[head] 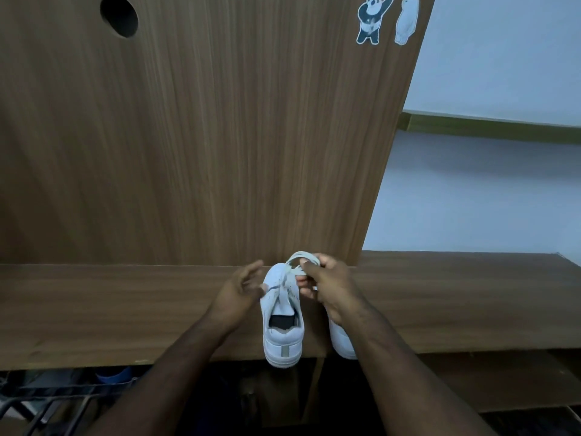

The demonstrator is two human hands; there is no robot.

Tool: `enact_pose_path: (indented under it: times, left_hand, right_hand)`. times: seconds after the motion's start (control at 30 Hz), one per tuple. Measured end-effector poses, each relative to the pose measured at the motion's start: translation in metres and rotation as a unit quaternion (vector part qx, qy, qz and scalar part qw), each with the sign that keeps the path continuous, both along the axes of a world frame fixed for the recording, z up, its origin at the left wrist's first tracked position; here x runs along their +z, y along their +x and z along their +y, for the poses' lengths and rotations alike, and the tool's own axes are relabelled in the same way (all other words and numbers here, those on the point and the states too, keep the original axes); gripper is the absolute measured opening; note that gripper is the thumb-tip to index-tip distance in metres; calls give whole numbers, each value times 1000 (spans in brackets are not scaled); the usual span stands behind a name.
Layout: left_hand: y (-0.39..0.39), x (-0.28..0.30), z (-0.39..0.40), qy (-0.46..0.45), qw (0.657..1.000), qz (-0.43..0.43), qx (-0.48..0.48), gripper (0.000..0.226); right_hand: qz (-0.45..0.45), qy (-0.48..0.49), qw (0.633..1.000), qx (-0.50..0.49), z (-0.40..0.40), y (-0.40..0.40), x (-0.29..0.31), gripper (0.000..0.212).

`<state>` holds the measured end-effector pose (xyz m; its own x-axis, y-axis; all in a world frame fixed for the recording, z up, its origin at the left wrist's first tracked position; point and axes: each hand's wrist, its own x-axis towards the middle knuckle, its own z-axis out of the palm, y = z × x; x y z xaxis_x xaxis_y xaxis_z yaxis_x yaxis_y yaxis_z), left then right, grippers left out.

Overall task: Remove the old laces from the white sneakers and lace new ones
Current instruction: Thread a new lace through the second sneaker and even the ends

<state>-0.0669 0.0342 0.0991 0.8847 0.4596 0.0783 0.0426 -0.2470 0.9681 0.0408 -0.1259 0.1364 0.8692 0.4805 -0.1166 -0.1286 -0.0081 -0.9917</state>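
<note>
White low-top sneaker [283, 313] stands on the wooden desk top [125, 309], toe pointing far and heel at the near edge, its sole overhanging that edge a little. Just to its right a second white sneaker [341, 339] lies mostly hidden under the right forearm, its heel also at the near edge. The right hand [327, 284] pinches a flat white lace [298, 258] over the toe end, fingers curled round it, a loop of lace arching up above the fingertips. The left hand [242, 286] sits just left of the shoe; its thumb and a finger look to be nipping a lace strand at the eyelets while the other fingers spread loose, though the contact is too small to tell for sure. Directly beyond the toe rises a tall upright wood-grain panel [204, 136], leaving little room on the far side. Desk surface stretches open to left and right of the shoes. Two bear stickers [386, 20] sit high on the panel's right edge.
</note>
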Motion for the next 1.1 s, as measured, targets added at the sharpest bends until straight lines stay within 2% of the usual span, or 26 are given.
enact_pose_path:
  times: [0.1,0.17,0.2,0.43,0.63,0.77,0.87,0.93,1.0,1.1]
  left_hand:
    - [8,-2,-18,30,996,-48,-76,33]
    - [8,-3,-19,14,998,-29,-46,15]
    - [8,-6,-14,1,1000,-6,-21,13]
    - [-4,-25,32,-17,997,53,52,21]
    - [-4,-24,48,-141,979,30,144,18]
    - [-10,-23,60,-179,961,25,208,14]
    - [-19,-31,78,-199,945,20,258,12]
    - [-24,-39,90,-192,937,10,292,14]
    - [-28,-45,98,-166,933,0,320,18]
    - [-28,-42,104,-134,925,-17,354,19]
  right_hand:
    - [-25,-23,997,62,8,-11,0,11]
    - [-22,-19,997,66,8,-12,1,17]
    - [-11,-11,999,49,6,-11,2,20]
    - [135,119,977,-117,-20,17,5,13]
    - [146,155,961,-177,-28,32,8,12]
    - [169,249,927,-224,-37,42,16,28]
    - [176,294,900,-271,-49,53,19,22]
    - [167,295,898,-282,-57,61,20,16]
    - [155,255,910,-287,-60,62,20,15]
    - [130,186,939,-259,-57,59,18,33]
